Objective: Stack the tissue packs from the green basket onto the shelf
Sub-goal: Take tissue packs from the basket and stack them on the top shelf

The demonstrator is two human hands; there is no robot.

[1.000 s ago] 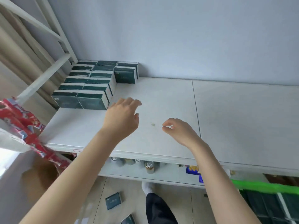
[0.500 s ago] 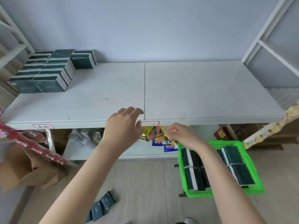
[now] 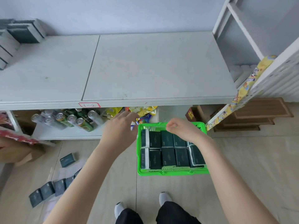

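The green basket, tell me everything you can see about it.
The green basket is bright green plastic, rectangular, with a thick rim and slotted walls. It sits upright on the pale floor in front of the white shelf. Dark green tissue packs fill it in two rows, white edges showing at the left. The right hand is above its far edge and the left hand beside its far left corner; neither plainly touches it.

Bright even daylight, soft shadows, motion blur, wide-angle edge distortion
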